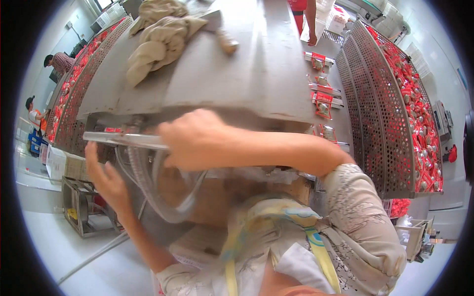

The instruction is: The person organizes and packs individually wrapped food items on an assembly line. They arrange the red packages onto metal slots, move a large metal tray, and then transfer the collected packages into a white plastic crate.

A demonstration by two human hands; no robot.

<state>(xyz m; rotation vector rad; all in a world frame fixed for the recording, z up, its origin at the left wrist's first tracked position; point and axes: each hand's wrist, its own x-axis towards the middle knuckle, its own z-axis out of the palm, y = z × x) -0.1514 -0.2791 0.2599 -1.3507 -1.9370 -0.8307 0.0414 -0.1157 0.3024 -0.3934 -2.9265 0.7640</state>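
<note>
Right hand's grip [195,140] is clamped on a clear, blurred rod [123,140]; left hand [104,175] spread open under it beside looping transparent tubing [148,190], its end hidden.

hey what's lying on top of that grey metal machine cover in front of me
A crumpled beige cloth lies on the grey metal cover near its far left corner, with a small blurred object beside it. Whatever is beneath the cloth is covered and cannot be seen.

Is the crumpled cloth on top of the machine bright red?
No, the crumpled cloth lying on the grey metal machine top is a pale beige colour; the red things are small packets farther right.
</note>
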